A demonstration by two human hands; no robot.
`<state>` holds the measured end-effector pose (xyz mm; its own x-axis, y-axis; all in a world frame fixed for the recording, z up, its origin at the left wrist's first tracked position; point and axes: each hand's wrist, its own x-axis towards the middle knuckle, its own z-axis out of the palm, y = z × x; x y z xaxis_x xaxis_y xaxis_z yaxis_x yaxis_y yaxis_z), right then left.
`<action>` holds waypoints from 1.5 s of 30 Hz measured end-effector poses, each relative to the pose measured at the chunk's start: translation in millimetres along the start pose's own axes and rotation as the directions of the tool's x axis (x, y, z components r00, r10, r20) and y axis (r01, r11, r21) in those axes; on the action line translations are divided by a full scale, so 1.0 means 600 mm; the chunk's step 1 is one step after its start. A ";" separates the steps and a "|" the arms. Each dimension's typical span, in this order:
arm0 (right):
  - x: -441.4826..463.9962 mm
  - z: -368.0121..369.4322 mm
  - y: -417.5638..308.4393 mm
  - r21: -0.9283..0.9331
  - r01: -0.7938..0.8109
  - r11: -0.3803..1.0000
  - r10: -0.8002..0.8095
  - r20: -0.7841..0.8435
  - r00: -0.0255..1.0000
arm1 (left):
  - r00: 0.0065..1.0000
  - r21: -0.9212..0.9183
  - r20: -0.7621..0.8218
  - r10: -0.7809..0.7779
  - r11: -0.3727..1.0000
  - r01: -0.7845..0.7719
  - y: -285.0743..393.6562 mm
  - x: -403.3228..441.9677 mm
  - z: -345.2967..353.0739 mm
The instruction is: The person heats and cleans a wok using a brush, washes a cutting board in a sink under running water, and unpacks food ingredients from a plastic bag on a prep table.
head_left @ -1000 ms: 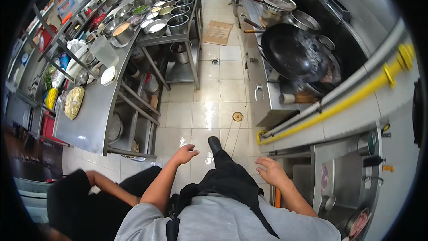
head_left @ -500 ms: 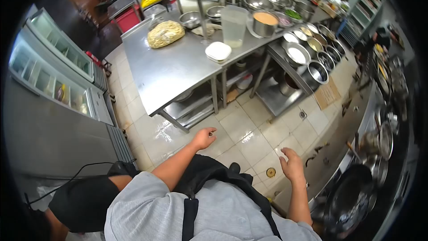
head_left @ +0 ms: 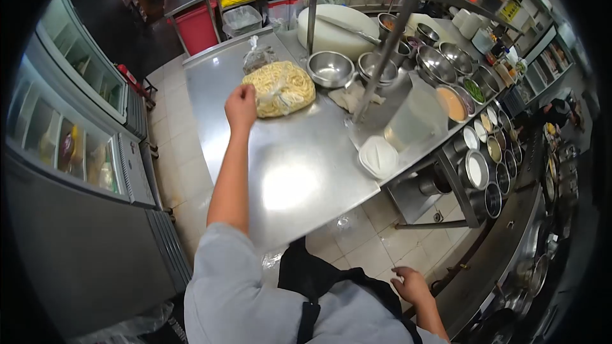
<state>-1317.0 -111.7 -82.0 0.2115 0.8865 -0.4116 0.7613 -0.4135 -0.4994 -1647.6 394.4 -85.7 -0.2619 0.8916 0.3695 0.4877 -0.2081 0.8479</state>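
Note:
My left hand [head_left: 241, 108] is stretched over the steel table [head_left: 223, 127], at the left edge of a clear bag of yellow noodles [head_left: 280, 89]. Its fingers are bent together; whether they grip the bag's plastic is hidden. Behind the noodles lies a smaller knotted clear bag [head_left: 260, 58]. A steel bowl [head_left: 330, 69] stands just right of the noodles. My right hand [head_left: 411, 285] hangs low over the floor at the lower right, fingers loosely curled and apart, with nothing in it.
A white lidded tub [head_left: 378, 157] and a clear pitcher [head_left: 417, 118] stand near the table's right edge. Shelf posts rise from the table. Glass-door fridges [head_left: 83, 153] line the left. At the right are a rack of steel pots [head_left: 477, 169] and the stove side. A person works far right.
The view has turned left and come closer to the table. My left hand has moved from over the floor to the noodle bag. My right hand stays low. The person at the lower left is out of view.

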 end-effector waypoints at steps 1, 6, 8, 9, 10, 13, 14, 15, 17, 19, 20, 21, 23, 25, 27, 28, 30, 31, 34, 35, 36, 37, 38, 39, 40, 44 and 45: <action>0.007 -0.005 -0.014 0.014 -0.095 0.995 0.094 0.060 0.994 | 0.999 0.018 -0.054 0.010 1.000 -0.009 -0.021 0.069 0.027; 0.048 -0.010 -0.057 0.032 -0.305 0.952 0.305 0.010 0.952 | 0.981 0.405 -0.194 -0.017 0.909 0.096 -0.096 0.325 0.180; 0.058 -0.012 -0.076 -0.019 -0.373 0.928 0.373 0.039 0.927 | 0.971 0.449 -0.195 -0.137 0.868 0.212 -0.155 0.380 0.255; 0.065 -0.012 -0.081 -0.027 -0.379 0.925 0.379 0.062 0.923 | 0.960 0.475 -0.201 -0.196 0.837 0.270 -0.172 0.399 0.266; 0.071 -0.013 -0.087 -0.020 -0.384 0.923 0.385 0.061 0.921 | 0.945 0.502 -0.206 -0.254 0.801 0.325 -0.189 0.417 0.275; 0.088 -0.020 -0.101 0.011 -0.368 0.930 0.366 0.092 0.926 | 0.880 0.607 0.340 -0.331 0.792 0.063 -0.213 0.416 0.238; 0.099 -0.023 -0.101 0.035 -0.327 0.944 0.325 0.062 0.944 | 0.865 0.421 0.376 -0.333 0.893 0.161 -0.209 0.409 0.216; 0.112 -0.030 -0.101 0.056 -0.277 0.959 0.276 0.026 0.961 | 0.856 0.210 0.404 -0.323 0.943 0.257 -0.204 0.403 0.193; 0.138 -0.039 -0.104 0.073 -0.207 0.976 0.207 0.005 0.978 | 0.880 -0.037 0.359 -0.310 0.938 0.346 -0.190 0.364 0.141; 0.169 -0.049 -0.112 0.041 -0.060 0.997 0.062 -0.041 0.997 | 0.902 -0.289 0.312 -0.299 0.874 0.390 -0.169 0.329 0.092; 0.188 -0.056 -0.116 -0.009 0.061 0.998 -0.061 -0.038 0.997 | 0.912 -0.552 0.339 -0.233 0.736 0.393 -0.155 0.308 0.067; 0.210 -0.066 -0.124 -0.059 0.182 0.982 -0.184 -0.030 0.982 | 0.926 -0.763 0.343 -0.159 0.527 0.373 -0.136 0.284 0.042; 0.255 -0.090 -0.162 -0.140 0.282 0.949 -0.283 0.014 0.959 | 0.911 -0.798 0.377 -0.167 0.440 0.411 -0.075 0.223 -0.007; 0.298 -0.112 -0.202 -0.132 0.493 0.860 -0.501 -0.041 0.864 | 0.872 -0.823 0.445 -0.203 0.291 0.488 0.010 0.135 -0.049; 0.319 -0.141 -0.262 -0.074 0.612 0.787 -0.617 -0.080 0.783 | 0.853 -0.772 0.480 -0.205 0.362 0.522 0.048 0.052 -0.070; 0.329 -0.151 -0.280 -0.039 0.684 0.728 -0.682 -0.140 0.718 | 0.832 -0.719 0.518 -0.197 0.427 0.549 0.068 0.006 -0.079; 0.349 -0.164 -0.316 0.153 0.680 0.717 -0.659 -0.168 0.733 | 0.862 -0.468 0.435 -0.262 0.752 0.465 0.145 -0.103 -0.092; 0.363 -0.158 -0.327 0.226 0.673 0.705 -0.634 -0.225 0.740 | 0.900 -0.374 0.382 -0.209 0.856 0.357 0.109 -0.143 -0.065; 0.420 -0.101 -0.333 0.206 0.705 0.678 -0.651 -0.277 0.707 | 0.857 -0.264 0.483 -0.179 0.903 0.338 0.085 -0.262 -0.035; 0.430 -0.074 -0.330 0.171 0.748 0.642 -0.687 -0.304 0.659 | 0.840 -0.302 0.509 -0.189 0.874 0.380 0.092 -0.294 -0.030; 0.431 -0.055 -0.330 0.173 0.748 0.640 -0.688 -0.305 0.659 | 0.872 -0.216 0.458 -0.171 0.930 0.296 0.067 -0.314 -0.013; 0.433 -0.038 -0.331 0.090 0.705 0.704 -0.698 -0.098 0.709 | 0.908 -0.073 0.413 -0.066 0.992 0.105 0.041 -0.327 -0.001; 0.432 -0.024 -0.331 -0.009 0.666 0.746 -0.661 0.113 0.742 | 0.922 0.082 0.385 0.045 0.993 -0.083 0.041 -0.340 0.002; 0.427 -0.006 -0.327 -0.010 0.668 0.744 -0.662 0.119 0.740 | 0.924 0.083 0.380 0.040 0.994 -0.077 0.061 -0.354 0.001; 0.423 0.011 -0.324 -0.018 0.670 0.742 -0.670 0.039 0.742 | 0.952 0.209 0.303 0.047 0.971 -0.115 0.080 -0.364 0.003; 0.405 0.021 -0.316 0.028 0.721 0.693 -0.714 -0.115 0.691 | 0.955 0.390 0.268 -0.128 0.921 0.014 0.104 -0.358 -0.002; 0.398 0.026 -0.317 0.024 0.723 0.690 -0.716 -0.120 0.688 | 0.956 0.387 0.265 -0.122 0.922 0.010 0.106 -0.356 -0.004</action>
<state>-1421.2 175.4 -97.1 -0.3262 0.9306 0.1659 0.6640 0.3505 -0.6605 -1562.9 189.7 -109.7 -0.0888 0.9848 0.1490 0.7691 -0.0272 0.6386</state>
